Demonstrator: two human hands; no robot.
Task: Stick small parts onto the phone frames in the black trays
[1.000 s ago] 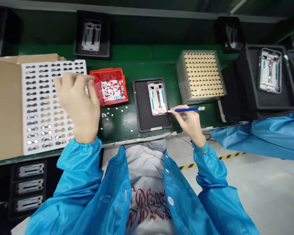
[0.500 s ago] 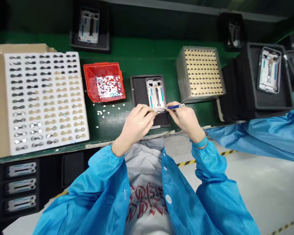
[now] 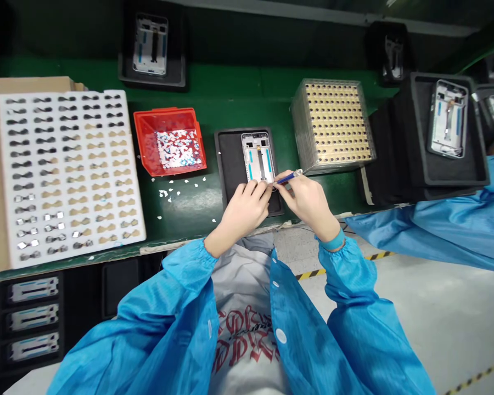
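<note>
A silver phone frame (image 3: 253,144) with blue strips and a dark ribbon cable lies in a black tray (image 3: 229,159). My right hand (image 3: 308,200) is closed around a blue pen-like tool (image 3: 288,177), its tip pointing left at the frame's lower end. Fingers pinched together, my left hand (image 3: 247,211) meets the tool tip over that same lower end. Whatever sits between the left fingertips is too small to make out. Both hands cover the bottom of the frame.
Left of the tray stands a red bin (image 3: 144,140) of small white scraps, several scattered below it. A white foam sheet (image 3: 129,233) holds rows of small parts. To the right are stacked clear trays (image 3: 300,129) and black trays (image 3: 420,131). A co-worker's blue sleeve (image 3: 448,219) shows beyond.
My left hand has moved right, its fingertips now close against the right hand's and covering more of the frame's lower end. The view has shifted slightly.
</note>
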